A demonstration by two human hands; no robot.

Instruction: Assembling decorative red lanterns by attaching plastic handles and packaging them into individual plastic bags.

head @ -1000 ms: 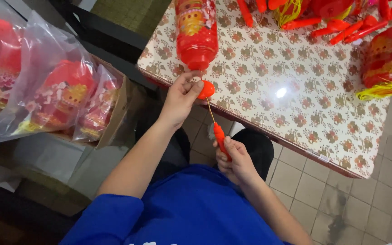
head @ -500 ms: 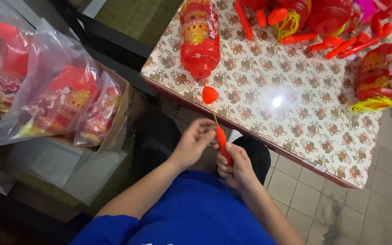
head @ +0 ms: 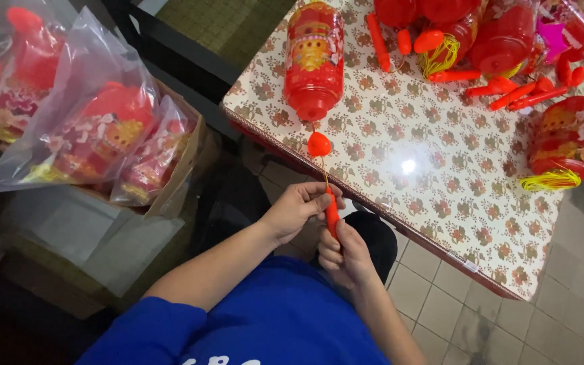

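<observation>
Since half a second ago both hands have closed in on the orange stick, held below the table edge. Left hand pinches its top, right hand wraps its base. Thin string runs up to a red bead under the red lantern. Stick looks light, stiff; the string delicate, so grip the stick.
</observation>
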